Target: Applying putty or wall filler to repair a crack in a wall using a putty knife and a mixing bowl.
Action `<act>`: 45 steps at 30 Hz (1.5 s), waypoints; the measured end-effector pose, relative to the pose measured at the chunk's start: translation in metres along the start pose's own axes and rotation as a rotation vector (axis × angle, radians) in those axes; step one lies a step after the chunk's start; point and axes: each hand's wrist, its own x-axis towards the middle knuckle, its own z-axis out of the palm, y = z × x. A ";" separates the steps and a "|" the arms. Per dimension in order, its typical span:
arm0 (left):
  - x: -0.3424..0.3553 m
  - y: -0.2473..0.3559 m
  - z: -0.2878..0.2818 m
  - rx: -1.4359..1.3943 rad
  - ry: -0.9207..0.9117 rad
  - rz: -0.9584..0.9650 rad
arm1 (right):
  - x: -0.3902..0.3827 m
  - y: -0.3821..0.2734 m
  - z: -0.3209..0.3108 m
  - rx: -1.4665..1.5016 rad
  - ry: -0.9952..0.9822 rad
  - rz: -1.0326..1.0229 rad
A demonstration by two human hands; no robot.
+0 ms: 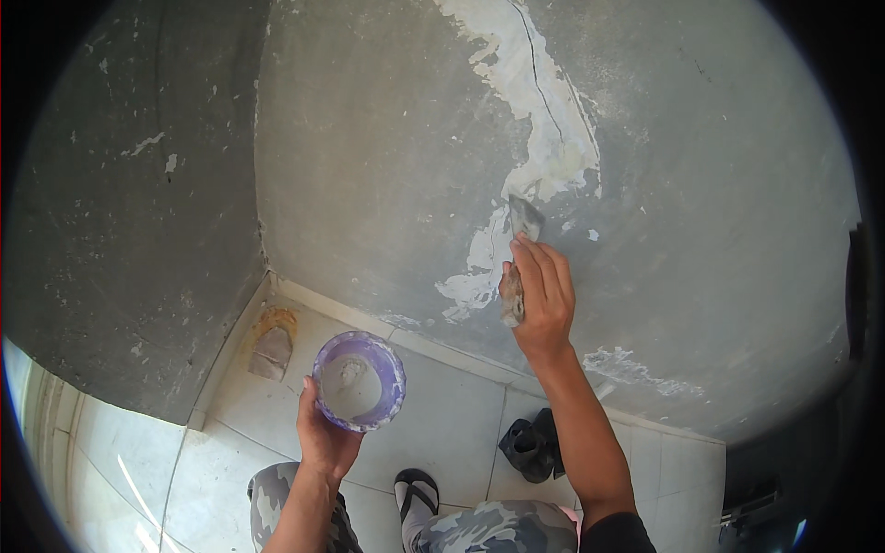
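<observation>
My right hand (546,293) grips a putty knife (525,218), its worn handle showing below my fingers. The blade lies against the grey wall (387,166), at the lower end of a pale bare patch (553,152) with a dark crack running down it. A smaller white patch (486,263) lies just left of the knife. Lower down, my left hand (324,433) is closed around the side of a purple bowl (395,378). Pale grey putty (350,382) sits inside it, with smears on the rim.
Wall and darker side wall (138,212) meet in a corner at the left. A stained flat piece (271,353) lies on the tiled floor (442,387) near it. Black shoes (530,449) stand by the baseboard. My foot in a flip-flop (417,496) is below the bowl.
</observation>
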 end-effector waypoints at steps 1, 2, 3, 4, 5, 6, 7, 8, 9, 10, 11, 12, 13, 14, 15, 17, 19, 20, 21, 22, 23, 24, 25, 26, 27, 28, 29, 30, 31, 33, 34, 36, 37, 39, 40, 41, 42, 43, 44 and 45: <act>0.001 0.001 -0.001 0.013 0.006 0.014 | -0.004 -0.006 -0.001 0.135 0.022 0.098; 0.002 0.000 -0.001 0.026 0.012 0.029 | -0.009 -0.013 -0.006 0.131 0.024 0.098; 0.002 0.001 -0.002 0.030 0.011 0.033 | -0.016 -0.022 -0.009 0.474 0.126 0.561; 0.003 0.001 -0.003 0.030 0.023 0.033 | -0.021 -0.028 -0.011 0.817 0.228 1.025; 0.003 0.001 -0.004 0.031 0.035 0.034 | -0.023 -0.028 -0.011 0.824 0.234 1.026; 0.004 0.001 -0.004 0.035 0.030 0.030 | -0.027 -0.026 -0.015 1.146 0.394 1.215; 0.004 0.001 -0.004 0.035 0.024 0.023 | -0.030 -0.024 -0.017 1.477 0.563 1.388; 0.004 0.002 -0.006 0.036 0.020 0.016 | -0.034 -0.025 -0.017 1.474 0.572 1.387; 0.005 0.001 -0.007 0.042 0.013 0.015 | -0.036 -0.025 -0.015 1.504 0.623 1.418; 0.005 0.001 -0.010 0.035 0.008 0.017 | -0.037 -0.025 -0.014 1.535 0.674 1.447; 0.005 0.002 -0.012 0.027 0.003 0.020 | -0.037 -0.025 -0.016 1.534 0.683 1.443; 0.004 0.003 -0.012 0.031 0.000 0.019 | -0.037 -0.025 -0.017 1.489 0.673 1.387; 0.003 0.005 -0.012 0.034 0.003 0.023 | -0.036 -0.026 -0.018 1.443 0.662 1.331; 0.003 0.007 -0.012 0.035 0.007 0.027 | -0.035 -0.024 -0.019 1.442 0.666 1.329; 0.002 0.009 -0.012 0.038 0.005 0.030 | -0.034 -0.023 -0.019 1.370 0.646 1.258; 0.002 0.012 -0.013 0.036 -0.004 0.036 | -0.030 -0.023 -0.021 1.300 0.627 1.183; 0.000 0.016 -0.012 0.033 -0.006 0.048 | -0.025 -0.027 -0.025 1.315 0.670 1.271; -0.001 0.018 -0.013 0.031 -0.006 0.056 | -0.025 -0.029 -0.027 1.320 0.669 1.270; -0.001 0.018 -0.013 0.031 -0.009 0.059 | -0.026 -0.031 -0.031 1.372 0.645 1.384; 0.000 0.018 -0.013 0.026 -0.001 0.057 | -0.028 -0.033 -0.034 1.423 0.618 1.500; 0.000 0.018 -0.013 0.021 0.008 0.055 | -0.037 -0.032 -0.032 1.427 0.619 1.498; -0.001 0.018 -0.012 0.021 0.006 0.054 | -0.044 -0.030 -0.029 1.509 0.671 1.478; -0.002 0.018 -0.010 0.022 -0.001 0.059 | -0.051 -0.029 -0.028 1.589 0.724 1.456; -0.003 0.018 -0.008 0.023 -0.007 0.063 | -0.059 -0.026 -0.032 1.587 0.726 1.455; -0.004 0.019 -0.009 0.027 -0.002 0.064 | -0.055 -0.031 -0.038 1.749 0.736 1.436; -0.004 0.021 -0.010 0.026 0.002 0.068 | -0.054 -0.035 -0.043 1.911 0.745 1.411; -0.005 0.022 -0.011 0.025 0.006 0.071 | -0.058 -0.037 -0.045 1.913 0.748 1.417; -0.006 0.023 -0.010 0.029 0.009 0.071 | -0.062 -0.038 -0.048 1.993 0.762 1.396; -0.007 0.024 -0.010 0.030 0.007 0.073 | -0.068 -0.039 -0.051 2.074 0.777 1.373; -0.006 0.023 -0.009 0.033 0.004 0.072 | -0.084 -0.039 -0.059 2.130 0.783 1.346; -0.004 0.022 -0.010 0.038 0.002 0.088 | -0.093 -0.040 -0.061 2.189 0.784 1.315; -0.002 0.023 -0.010 0.050 0.003 0.106 | -0.112 -0.045 -0.064 2.252 0.773 1.322; -0.002 0.026 -0.011 0.066 0.001 0.118 | -0.120 -0.049 -0.064 2.316 0.757 1.327; -0.003 0.031 -0.007 0.091 0.009 0.135 | -0.132 -0.060 -0.060 2.318 0.770 1.401; -0.003 0.036 -0.001 0.090 0.003 0.155 | -0.139 -0.065 -0.057 2.310 0.777 1.472; -0.003 0.041 0.007 0.090 -0.003 0.176 | -0.145 -0.069 -0.055 2.322 0.784 1.481; -0.001 0.043 0.015 0.104 -0.003 0.190 | -0.152 -0.071 -0.054 2.310 0.767 1.561; 0.005 0.045 0.019 0.113 0.005 0.196 | -0.158 -0.072 -0.052 2.299 0.749 1.641; 0.011 0.050 0.023 0.139 0.001 0.178 | -0.168 -0.070 -0.048 2.375 0.721 1.603; 0.018 0.053 0.027 0.165 -0.001 0.157 | -0.170 -0.068 -0.044 2.384 0.728 1.612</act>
